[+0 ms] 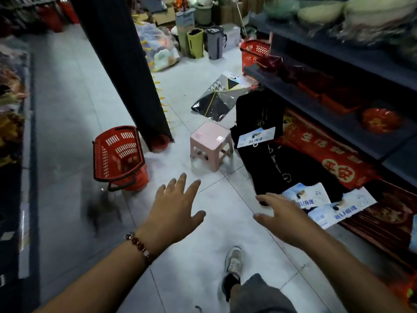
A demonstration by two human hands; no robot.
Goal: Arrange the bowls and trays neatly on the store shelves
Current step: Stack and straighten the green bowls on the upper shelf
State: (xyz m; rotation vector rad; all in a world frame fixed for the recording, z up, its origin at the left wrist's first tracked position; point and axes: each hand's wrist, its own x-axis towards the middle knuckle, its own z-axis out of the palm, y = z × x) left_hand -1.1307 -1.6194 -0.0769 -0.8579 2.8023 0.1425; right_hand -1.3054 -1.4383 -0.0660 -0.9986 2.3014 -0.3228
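Fingers of the left hand (174, 213) are spread wide and hold nothing; those of the right hand (285, 219) are also splayed and empty, both low in the frame above pale glossy floor tiles (203, 256). A beaded bracelet (141, 246) circles the left wrist. Just beyond the hands stands a square pink plastic stool (211, 143); left of it a red slotted plastic basket (118, 155) tilts. Black folded textiles with white labels (282, 159) lie on the floor at right, against red mats (325, 152). Bowls (320, 12), blurred, sit on the dark shelves (338, 50) at upper right; a red dish (381, 120) rests on a lower shelf.
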